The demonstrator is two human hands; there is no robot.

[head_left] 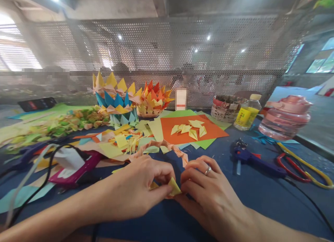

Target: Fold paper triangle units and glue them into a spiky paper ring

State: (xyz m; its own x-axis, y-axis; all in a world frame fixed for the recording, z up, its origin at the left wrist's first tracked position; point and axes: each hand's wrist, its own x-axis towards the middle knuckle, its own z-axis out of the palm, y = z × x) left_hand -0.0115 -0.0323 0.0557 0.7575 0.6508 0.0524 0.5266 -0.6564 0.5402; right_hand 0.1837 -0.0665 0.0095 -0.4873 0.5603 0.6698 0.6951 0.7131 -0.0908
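My left hand (138, 190) and my right hand (208, 193) meet low in the middle of the view over a dark blue table (250, 190). Both pinch a small folded yellow paper piece (173, 187) between thumb and fingers. My right hand wears a ring. Just beyond the hands lies a chain of pink folded paper pieces (167, 148). Further back, several folded yellow triangles (189, 128) rest on an orange sheet (208, 130).
Two spiky paper baskets (114, 96) (153, 99) stand at the back. A blue glue gun (253, 160), red and yellow scissors (300, 165), a yellow bottle (247, 113), a pink water bottle (285, 118) and a woven bowl (225, 108) sit right. A pink glue gun (75, 169) and paper scraps (52, 125) lie left.
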